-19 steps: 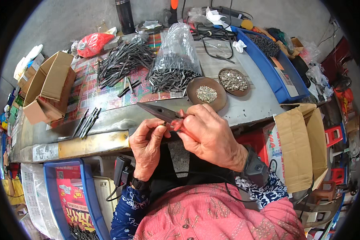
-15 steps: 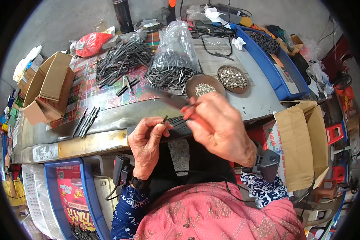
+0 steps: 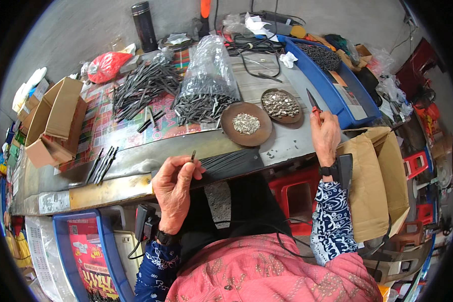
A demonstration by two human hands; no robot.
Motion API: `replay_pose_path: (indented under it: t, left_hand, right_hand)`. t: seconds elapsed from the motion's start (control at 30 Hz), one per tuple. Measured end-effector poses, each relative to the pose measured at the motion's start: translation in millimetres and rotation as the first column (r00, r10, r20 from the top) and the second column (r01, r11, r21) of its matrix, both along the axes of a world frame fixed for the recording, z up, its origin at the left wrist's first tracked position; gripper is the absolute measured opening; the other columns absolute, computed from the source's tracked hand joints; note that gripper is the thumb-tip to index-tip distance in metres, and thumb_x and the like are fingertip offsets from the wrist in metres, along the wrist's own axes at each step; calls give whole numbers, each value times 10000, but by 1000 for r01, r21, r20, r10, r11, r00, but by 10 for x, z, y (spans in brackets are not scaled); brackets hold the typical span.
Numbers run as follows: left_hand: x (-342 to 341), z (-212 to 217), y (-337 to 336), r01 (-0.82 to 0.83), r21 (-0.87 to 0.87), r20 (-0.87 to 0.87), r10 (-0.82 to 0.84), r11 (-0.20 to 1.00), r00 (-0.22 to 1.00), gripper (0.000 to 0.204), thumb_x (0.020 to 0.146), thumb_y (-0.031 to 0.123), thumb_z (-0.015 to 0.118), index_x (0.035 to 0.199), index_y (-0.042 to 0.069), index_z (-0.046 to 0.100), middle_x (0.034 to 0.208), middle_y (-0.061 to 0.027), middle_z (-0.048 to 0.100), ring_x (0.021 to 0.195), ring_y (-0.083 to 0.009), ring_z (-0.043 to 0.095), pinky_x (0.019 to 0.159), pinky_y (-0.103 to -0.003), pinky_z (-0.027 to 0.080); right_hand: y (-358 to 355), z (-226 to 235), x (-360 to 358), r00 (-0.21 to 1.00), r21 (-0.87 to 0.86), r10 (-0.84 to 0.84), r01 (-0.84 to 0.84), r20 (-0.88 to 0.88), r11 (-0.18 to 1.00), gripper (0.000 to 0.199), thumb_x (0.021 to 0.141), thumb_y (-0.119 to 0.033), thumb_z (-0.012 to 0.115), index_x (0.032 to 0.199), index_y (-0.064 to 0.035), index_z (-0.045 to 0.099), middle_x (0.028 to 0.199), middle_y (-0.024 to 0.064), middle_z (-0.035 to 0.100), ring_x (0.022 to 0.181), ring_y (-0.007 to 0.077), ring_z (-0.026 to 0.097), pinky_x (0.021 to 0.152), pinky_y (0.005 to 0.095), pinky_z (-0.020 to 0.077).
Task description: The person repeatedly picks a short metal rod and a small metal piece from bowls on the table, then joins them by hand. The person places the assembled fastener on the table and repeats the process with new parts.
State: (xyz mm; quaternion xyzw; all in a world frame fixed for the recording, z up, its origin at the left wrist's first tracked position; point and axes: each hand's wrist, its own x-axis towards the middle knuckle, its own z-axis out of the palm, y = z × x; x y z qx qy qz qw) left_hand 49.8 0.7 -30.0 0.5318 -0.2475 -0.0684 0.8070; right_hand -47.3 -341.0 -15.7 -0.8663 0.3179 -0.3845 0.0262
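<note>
Grey wall (image 3: 85, 40), cluttered metal table (image 3: 146, 151). Thin dark piece (image 3: 193, 155) is roughly upright in left hand (image 3: 173, 189) by the near edge; thumb and fingers clamped on its lower part, tip exposed. Right-hand (image 3: 326, 136) fingers wrapped round red-handled pliers (image 3: 314, 104), well apart, near blue tray (image 3: 365, 121). My take: pinch low, leave the tip proud, bring pliers in square and clear of fingertips. Dish of silvery bits (image 3: 246, 141) lies between. Writing: big yellow characters on red sheet (image 3: 88, 231), lower left; lettering on table cover (image 3: 128, 132), partly covered.
</note>
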Motion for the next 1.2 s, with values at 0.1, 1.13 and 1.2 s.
replay_pose_path:
  t: [0.1,1.13,1.2]
  left_hand:
    - [-7,20,-22,-43,44,33,41,998,999,106,953,71,610,976,-32,614,815,-59,639,719,-116,593,702,-252,502]
    - [-346,243,-81,-82,292,-20,92,953,996,177,935,-13,576,1105,18,613,856,-69,679,568,-40,497,493,-164,364]
    - [-356,235,-50,-68,294,-48,86,953,995,183,933,-20,573,1106,14,625,861,-75,682,565,-44,501,489,-163,367]
  right_hand:
    - [-166,-133,-14,986,-26,-143,141,-84,990,257,846,-270,673,868,-20,620,902,177,599,885,384,590,725,487,495]
    - [147,-162,144,927,-150,373,-375,-39,915,294,755,-241,762,970,-46,710,1067,103,579,1046,295,499,874,437,424]
    - [144,-153,139,920,-113,392,-393,-27,913,281,753,-229,760,961,-46,710,1054,99,584,1032,296,504,872,423,430]
